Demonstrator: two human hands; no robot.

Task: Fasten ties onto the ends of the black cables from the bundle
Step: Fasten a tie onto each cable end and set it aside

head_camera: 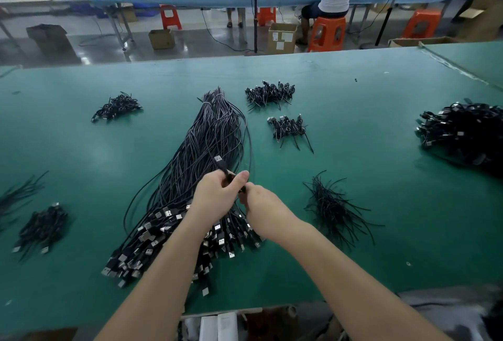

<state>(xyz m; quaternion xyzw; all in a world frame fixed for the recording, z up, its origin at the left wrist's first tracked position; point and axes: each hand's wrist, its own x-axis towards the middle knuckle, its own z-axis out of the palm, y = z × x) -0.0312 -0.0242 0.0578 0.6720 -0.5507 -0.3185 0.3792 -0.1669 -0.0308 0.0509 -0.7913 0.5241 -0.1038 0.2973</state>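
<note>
One black cable is pinched over the near end of the bundle by the left hand and right hand; neighbouring cables could be snagged and dragged along.

left hand: bare, ungloved | right hand: bare | forearms: no sleeves
</note>
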